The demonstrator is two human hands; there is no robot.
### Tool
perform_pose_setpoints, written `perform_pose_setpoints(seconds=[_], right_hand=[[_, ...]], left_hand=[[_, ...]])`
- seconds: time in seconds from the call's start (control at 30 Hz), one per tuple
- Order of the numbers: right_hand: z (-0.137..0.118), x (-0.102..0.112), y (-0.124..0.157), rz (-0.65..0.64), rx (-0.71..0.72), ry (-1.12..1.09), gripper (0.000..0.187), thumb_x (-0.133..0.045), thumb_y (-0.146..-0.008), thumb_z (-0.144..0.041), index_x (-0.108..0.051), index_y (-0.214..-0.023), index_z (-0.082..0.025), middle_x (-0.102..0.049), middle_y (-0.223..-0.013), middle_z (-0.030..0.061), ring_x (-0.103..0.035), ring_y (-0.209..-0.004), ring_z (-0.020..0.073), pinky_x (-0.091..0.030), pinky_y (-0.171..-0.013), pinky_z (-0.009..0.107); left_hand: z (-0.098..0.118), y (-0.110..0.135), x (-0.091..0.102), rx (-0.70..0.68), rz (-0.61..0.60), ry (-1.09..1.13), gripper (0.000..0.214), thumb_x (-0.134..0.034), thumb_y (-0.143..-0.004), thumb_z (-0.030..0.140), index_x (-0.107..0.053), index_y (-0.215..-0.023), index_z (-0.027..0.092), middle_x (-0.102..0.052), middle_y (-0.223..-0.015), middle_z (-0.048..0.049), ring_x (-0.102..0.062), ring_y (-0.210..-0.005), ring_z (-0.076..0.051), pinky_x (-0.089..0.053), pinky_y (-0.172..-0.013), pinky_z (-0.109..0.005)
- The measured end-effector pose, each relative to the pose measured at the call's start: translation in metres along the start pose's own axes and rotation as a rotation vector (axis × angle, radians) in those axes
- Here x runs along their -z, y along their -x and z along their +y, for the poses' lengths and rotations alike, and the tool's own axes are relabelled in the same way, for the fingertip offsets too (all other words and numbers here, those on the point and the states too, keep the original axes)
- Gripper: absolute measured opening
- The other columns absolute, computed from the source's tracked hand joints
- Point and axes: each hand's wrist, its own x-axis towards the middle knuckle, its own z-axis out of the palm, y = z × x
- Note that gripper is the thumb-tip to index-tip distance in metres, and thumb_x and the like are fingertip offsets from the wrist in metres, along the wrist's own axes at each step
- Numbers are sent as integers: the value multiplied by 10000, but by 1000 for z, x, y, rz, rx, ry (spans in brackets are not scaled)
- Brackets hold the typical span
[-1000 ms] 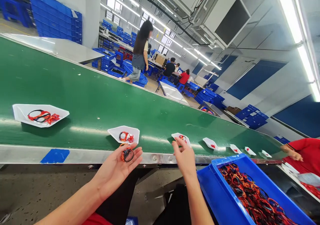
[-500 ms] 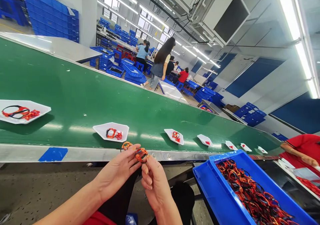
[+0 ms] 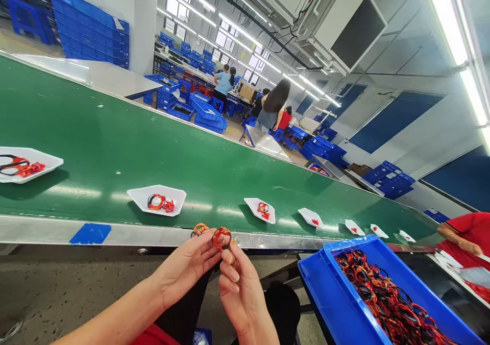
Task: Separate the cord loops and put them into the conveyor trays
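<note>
A small coiled ring of red, orange and black strands [image 3: 221, 238] is held up in front of me between both hands. My left hand [image 3: 187, 263] has its thumb at the ring's left side, the other fingers stretched out below. My right hand [image 3: 241, 278] pinches its lower right edge between thumb and forefinger, the other fingers curled. A second orange-and-black ring [image 3: 199, 229] shows just beyond my left hand, by the conveyor's metal edge; whether it touches the hand I cannot tell. A blue bin [image 3: 325, 284] at my right holds a heap of similar rings [image 3: 386, 299].
White trays [image 3: 174, 191] with rings or red pieces stand in a row on the green conveyor belt [image 3: 214, 166]. Blue tape [image 3: 91, 233] marks its metal rail. A co-worker in a red shirt [image 3: 469, 230] is at the far right. People and blue crates [image 3: 210, 115] are beyond.
The trays have shifted left along the belt. Both hands have moved slightly right in the view, and the held ring has turned to face me more. A person beyond the belt has walked right.
</note>
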Motion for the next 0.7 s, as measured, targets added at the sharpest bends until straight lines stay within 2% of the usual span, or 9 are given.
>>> perform_pose_setpoints(seconds=[0.1,0.17,0.23,0.3,0.37,0.4,0.53,0.7], right_hand=[[4,3,-1,-13,92,153,206,-682,-731,-316,-615,-809,-138,-481,-618,-54,-257,-385,-12,-192,-311,90],[7,7,-1,-14,231,439,204,-595,-809,-367,-613,-831,-165,-500,-633,-40,-290,-378,8,-214,-313,121],[11,12,0,-6,465,839,196,-530,-858,-355,-624,-838,-184,-552,-690,-5,-421,-439,49,-330,-377,160],[14,17,1,-3,737,1222,176,-495,-882,-291,-643,-862,-199,-598,-789,34,-555,-605,107,-434,-524,206],[16,21,2,-2,946,1487,190,-463,-896,-231,-651,-914,-214,-615,-866,50,-602,-724,139,-454,-622,226],[16,24,2,5,1007,1576,206,-447,-902,-213,-649,-942,-219,-620,-878,51,-613,-728,141,-453,-625,226],[18,29,0,60,1142,1767,238,-429,-909,-181,-635,-1017,-229,-640,-879,44,-635,-690,135,-442,-591,212],[17,31,0,82,1196,1837,255,-431,-909,-183,-621,-1069,-241,-655,-918,41,-646,-698,135,-435,-571,207]], left_hand=[[-1,-2,1,-2,8,7,178,-612,-795,196,-636,-948,108,-677,-1032,-123,-624,-952,-183,-473,-907,-313],[0,-2,1,-16,28,25,178,-606,-796,187,-634,-957,116,-680,-1019,-113,-627,-941,-180,-484,-885,-308],[2,-2,0,-35,45,43,196,-591,-804,182,-629,-986,121,-675,-1035,-108,-629,-938,-178,-492,-864,-304],[3,-1,-2,-50,34,51,220,-576,-812,179,-621,-1019,120,-665,-1067,-111,-624,-953,-179,-495,-855,-299],[4,0,-4,-52,18,50,229,-571,-815,173,-618,-1032,117,-666,-1062,-113,-624,-952,-175,-496,-846,-288],[4,0,-5,-49,17,49,226,-571,-814,170,-619,-1028,116,-671,-1045,-112,-627,-944,-172,-497,-841,-282],[3,-1,-4,-40,31,43,192,-577,-811,167,-629,-989,115,-681,-994,-102,-635,-909,-162,-501,-830,-275],[1,-5,-1,-39,51,43,160,-584,-807,162,-634,-954,121,-682,-980,-81,-636,-870,-144,-510,-790,-256]])
